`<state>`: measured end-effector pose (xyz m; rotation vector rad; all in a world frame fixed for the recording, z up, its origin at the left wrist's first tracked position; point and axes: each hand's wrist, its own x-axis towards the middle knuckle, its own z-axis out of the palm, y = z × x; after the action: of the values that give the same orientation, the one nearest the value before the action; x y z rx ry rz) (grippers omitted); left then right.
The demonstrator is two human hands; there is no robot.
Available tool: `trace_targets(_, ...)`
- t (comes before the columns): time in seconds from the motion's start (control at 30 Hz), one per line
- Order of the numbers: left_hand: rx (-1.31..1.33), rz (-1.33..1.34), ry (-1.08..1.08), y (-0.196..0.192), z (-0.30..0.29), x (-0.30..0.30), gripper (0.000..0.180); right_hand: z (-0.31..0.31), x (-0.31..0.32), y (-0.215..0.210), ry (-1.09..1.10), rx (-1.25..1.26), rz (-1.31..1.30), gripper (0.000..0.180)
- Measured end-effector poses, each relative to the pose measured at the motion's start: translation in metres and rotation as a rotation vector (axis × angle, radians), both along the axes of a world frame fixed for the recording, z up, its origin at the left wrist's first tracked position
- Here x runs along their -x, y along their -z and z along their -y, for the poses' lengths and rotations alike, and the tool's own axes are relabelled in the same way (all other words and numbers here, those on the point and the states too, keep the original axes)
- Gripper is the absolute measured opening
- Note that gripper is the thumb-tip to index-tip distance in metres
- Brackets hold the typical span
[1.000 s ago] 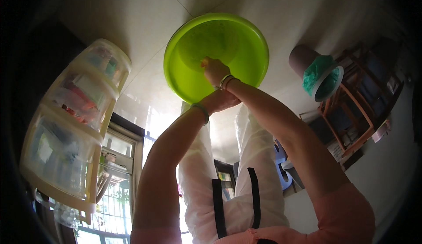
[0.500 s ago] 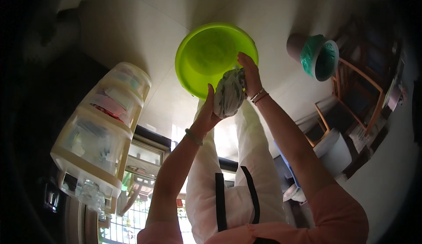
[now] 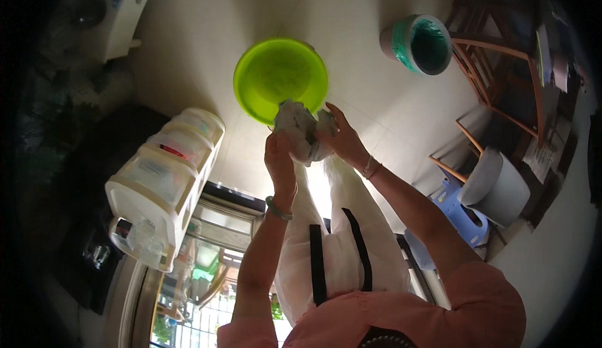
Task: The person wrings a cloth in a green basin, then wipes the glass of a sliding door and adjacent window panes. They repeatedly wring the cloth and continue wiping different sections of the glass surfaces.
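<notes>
A crumpled cloth (image 3: 293,122) is hanging in both hands by the near rim of the green basin (image 3: 254,91), overlapping that rim in view. Its longer part is pointing toward the basin, slanting back from it slightly rightward, while a shorter bunch is bulging to the right. It is looking pale grey with darker patches, heavily folded. The left hand (image 3: 280,160) is grasping its left side, the right hand (image 3: 343,139) its right bunch, both nearer than the basin

Likely a home: drawer unit (image 3: 164,172), wooden chair (image 3: 537,100), waste bin (image 3: 387,42) (green-lined), tiled floor (image 3: 351,9)
</notes>
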<state>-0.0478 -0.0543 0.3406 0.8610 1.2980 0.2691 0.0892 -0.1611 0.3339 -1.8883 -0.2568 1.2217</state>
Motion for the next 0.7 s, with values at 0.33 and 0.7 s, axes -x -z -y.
trace_targets(0.33,0.163,0.256,0.397,-0.128,0.035,-0.045,0.046,0.065,0.009,-0.099,-0.166,0.068,0.607,0.068)
trace_targets(0.7,0.179,0.375,1.064,-0.227,0.002,-0.077,0.038,0.147,0.045,-0.226,0.576,-0.176,0.189,0.036)
